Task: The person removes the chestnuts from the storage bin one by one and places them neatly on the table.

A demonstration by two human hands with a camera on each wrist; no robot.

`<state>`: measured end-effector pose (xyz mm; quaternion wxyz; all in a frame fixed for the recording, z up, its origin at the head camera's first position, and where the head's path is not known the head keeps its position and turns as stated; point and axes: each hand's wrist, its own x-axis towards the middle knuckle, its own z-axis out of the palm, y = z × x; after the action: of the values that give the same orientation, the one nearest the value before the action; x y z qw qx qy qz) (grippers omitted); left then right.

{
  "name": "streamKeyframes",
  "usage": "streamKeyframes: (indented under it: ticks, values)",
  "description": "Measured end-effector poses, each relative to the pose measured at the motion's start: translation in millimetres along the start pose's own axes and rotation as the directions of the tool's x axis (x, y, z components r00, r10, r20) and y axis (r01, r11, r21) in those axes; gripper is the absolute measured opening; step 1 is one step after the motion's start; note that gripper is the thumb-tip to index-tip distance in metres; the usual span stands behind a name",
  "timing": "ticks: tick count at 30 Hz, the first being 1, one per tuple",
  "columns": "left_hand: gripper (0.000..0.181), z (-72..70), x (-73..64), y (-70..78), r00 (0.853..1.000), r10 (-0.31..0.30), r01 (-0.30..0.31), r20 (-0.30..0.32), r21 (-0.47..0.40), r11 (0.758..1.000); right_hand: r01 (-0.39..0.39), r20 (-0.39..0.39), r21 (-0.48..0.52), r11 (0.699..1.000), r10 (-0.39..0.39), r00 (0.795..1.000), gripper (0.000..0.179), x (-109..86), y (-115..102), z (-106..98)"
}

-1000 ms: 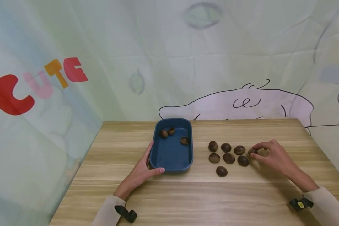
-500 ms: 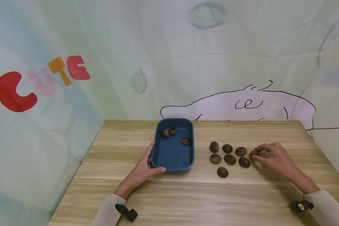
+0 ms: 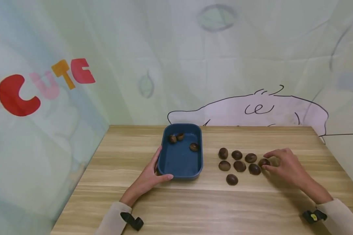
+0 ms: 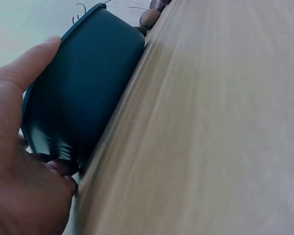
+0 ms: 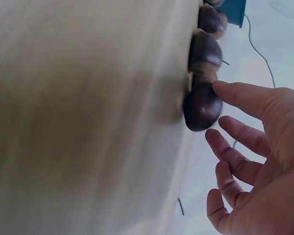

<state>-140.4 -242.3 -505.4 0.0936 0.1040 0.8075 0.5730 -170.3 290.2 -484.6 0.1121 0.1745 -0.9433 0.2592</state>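
Note:
On the left, my left hand [image 3: 148, 176] grips a blue rectangular container [image 3: 180, 163] by its near left corner. Its thumb lies at the near rim and its fingers along the left side; the left wrist view shows the container's outer wall [image 4: 83, 83]. Inside are 3 brown chestnuts [image 3: 194, 147]. My right hand [image 3: 286, 164] is at the right end of a group of chestnuts [image 3: 239, 166] on the table. Thumb and index finger are spread around the rightmost chestnut [image 3: 264, 162]. In the right wrist view, the thumb touches that chestnut [image 5: 203, 107] while the other fingers stay apart, loosely bent.
The wooden table [image 3: 194, 209] reaches back to a printed cloth [image 3: 153, 65] with cartoon drawings and coloured letters. Chestnuts lie in loose rows right of the container, with one single chestnut [image 3: 231, 179] closer to the front. Both wrists wear black straps [image 3: 132, 222].
The right thumb and index finger have parted from their pinch on the rightmost chestnut, which now sits slightly nearer, close beside the others. The left hand and the container stay put.

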Motion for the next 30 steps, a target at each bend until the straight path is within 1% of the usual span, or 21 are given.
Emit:
streamKeyframes:
  ticks: [3, 6, 9, 13, 19, 25, 30]
  values:
    - [0.122, -0.1, -0.5, -0.5, 1.000, 0.005, -0.005, 0.001, -0.010, 1.000, 0.042, -0.044, 0.002, 0.999, -0.042, 0.998, 0.034, 1.4, -2.4, -6.0]
    - [0.122, -0.1, -1.0, -0.8, 1.000, 0.005, -0.005, -0.004, -0.017, 1.000, 0.095, -0.108, 0.002, 0.995, -0.095, 0.990, 0.030, 5.7, -3.1, -12.8]
    - [0.121, -0.4, -1.4, -0.6, 1.000, 0.003, -0.003, -0.010, -0.012, 1.000, 0.100, -0.135, 0.020, 0.995, -0.097, 0.986, 0.029, 11.7, -6.2, -19.0]
    - [0.121, -0.7, -2.0, 0.5, 1.000, 0.002, -0.002, -0.014, 0.006, 1.000, 0.076, -0.106, 0.037, 0.996, -0.071, 0.992, 0.029, 22.7, -15.6, -24.6]
    - [0.121, -0.7, -1.3, 0.4, 1.000, 0.013, -0.013, -0.008, 0.002, 1.000, 0.136, -0.065, 0.037, 0.990, -0.133, 0.989, 0.028, 49.6, -35.0, -25.0]
    - [0.121, 0.7, 0.3, 0.1, 1.000, 0.023, -0.023, -0.003, -0.016, 1.000, 0.139, 0.021, 0.061, 0.988, -0.140, 0.990, 0.030, 74.4, -55.4, -21.8]
    - [0.121, 0.8, 0.1, -1.1, 1.000, 0.030, -0.030, -0.004, -0.025, 0.999, 0.142, 0.067, 0.079, 0.987, -0.147, 0.987, 0.032, 92.5, -73.2, -13.9]
